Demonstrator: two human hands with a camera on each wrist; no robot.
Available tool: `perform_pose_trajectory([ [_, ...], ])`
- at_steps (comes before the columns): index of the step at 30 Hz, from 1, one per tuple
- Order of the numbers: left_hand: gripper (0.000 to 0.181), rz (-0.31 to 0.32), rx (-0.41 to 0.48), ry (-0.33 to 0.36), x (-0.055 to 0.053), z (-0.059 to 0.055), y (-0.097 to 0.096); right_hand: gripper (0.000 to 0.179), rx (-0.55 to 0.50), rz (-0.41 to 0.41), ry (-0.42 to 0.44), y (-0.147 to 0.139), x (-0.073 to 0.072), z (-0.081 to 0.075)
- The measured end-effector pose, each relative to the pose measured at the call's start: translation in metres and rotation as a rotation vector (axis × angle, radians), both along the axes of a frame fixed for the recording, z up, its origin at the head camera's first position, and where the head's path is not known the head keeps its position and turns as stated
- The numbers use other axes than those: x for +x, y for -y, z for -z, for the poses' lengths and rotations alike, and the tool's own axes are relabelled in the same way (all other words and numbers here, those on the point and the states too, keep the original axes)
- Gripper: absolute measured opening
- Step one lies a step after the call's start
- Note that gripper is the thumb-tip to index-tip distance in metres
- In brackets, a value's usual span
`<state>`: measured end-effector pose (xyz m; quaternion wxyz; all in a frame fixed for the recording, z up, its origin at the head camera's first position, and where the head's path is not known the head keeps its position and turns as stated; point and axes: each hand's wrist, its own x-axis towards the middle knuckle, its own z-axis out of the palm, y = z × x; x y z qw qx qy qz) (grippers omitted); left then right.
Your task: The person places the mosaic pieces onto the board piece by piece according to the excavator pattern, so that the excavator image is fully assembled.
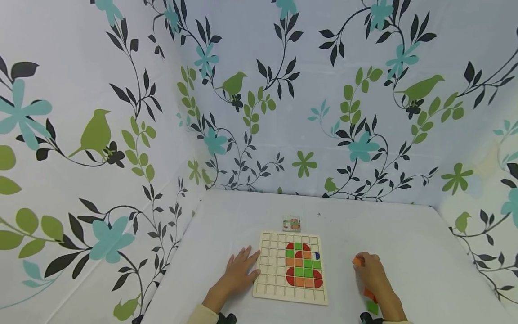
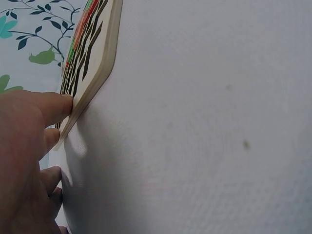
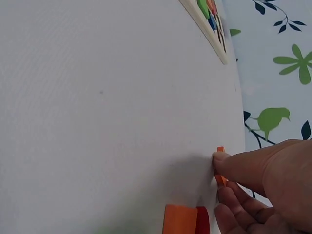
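Orange piece (image 1: 357, 261), pinched by the right hand (image 1: 374, 273), sits right of the gridded board (image 1: 269, 268) on the surface (image 1: 234, 211); the left hand (image 1: 239, 272), spread, touches the board. I judge this piece-picking; next calls for a steady carry boardward.

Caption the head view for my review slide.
Left hand touching a partly filled gridded board, right hand pinching an orange piece.
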<state>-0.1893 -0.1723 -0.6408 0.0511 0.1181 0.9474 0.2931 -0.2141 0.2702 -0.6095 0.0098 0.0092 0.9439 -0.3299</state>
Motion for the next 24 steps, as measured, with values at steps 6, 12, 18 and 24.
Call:
perform_pose_trajectory([
  [6, 0.062, -0.003, 0.008, -0.015, 0.0, 0.003, 0.0, 0.025, 0.013, -0.002, -0.052, 0.016, -0.008, 0.003],
  [12, 0.063, -0.004, 0.01, -0.02, 0.002, 0.002, 0.0, 0.023, 0.045, 0.019, -0.097, 0.034, -0.025, 0.013],
  [18, 0.063, 0.007, 0.014, 0.004, 0.006, -0.008, -0.001, 0.023, 0.037, -0.017, -0.045, 0.056, -0.044, 0.016],
  [24, 0.062, 0.03, 0.007, 0.022, 0.008, -0.022, -0.002, 0.02, 0.082, -0.089, -0.058, 0.073, -0.053, 0.012],
])
